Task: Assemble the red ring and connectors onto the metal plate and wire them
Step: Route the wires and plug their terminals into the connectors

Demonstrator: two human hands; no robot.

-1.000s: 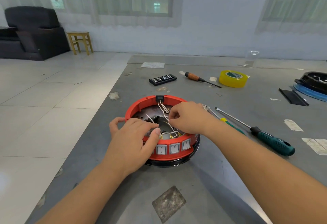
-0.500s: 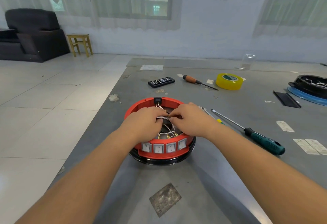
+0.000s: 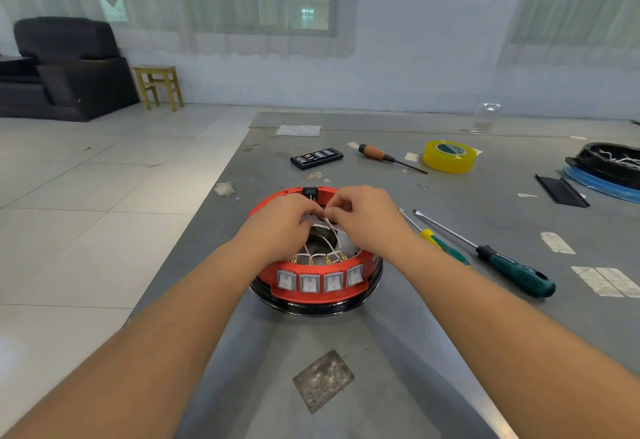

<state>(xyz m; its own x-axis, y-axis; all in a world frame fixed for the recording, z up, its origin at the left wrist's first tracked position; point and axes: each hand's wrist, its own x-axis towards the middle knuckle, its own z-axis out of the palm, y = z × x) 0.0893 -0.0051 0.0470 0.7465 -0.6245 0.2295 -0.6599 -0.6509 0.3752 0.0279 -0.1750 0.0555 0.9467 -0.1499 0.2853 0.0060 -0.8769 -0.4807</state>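
The red ring (image 3: 317, 294) sits on a black round base on the grey table, with several white rocker switches (image 3: 320, 281) in its near wall and a black socket (image 3: 310, 191) in its far wall. White wires (image 3: 329, 248) run from brass terminals behind the switches toward the ring's middle. My left hand (image 3: 282, 222) and my right hand (image 3: 369, 220) meet over the ring's far half. Both pinch white wires between fingertips just in front of the socket. The metal plate inside is mostly hidden under my hands.
Two screwdrivers, one yellow-green (image 3: 440, 242) and one dark teal (image 3: 512, 267), lie right of the ring. Farther back are a black bit case (image 3: 317, 158), a brown-handled screwdriver (image 3: 384, 156) and a yellow tape roll (image 3: 449, 156). A second black base (image 3: 609, 166) is at far right. The table edge runs along the left.
My left hand left the ring's near rim and moved in to meet my right hand over the wires. Both hands have shifted slightly toward the black socket.
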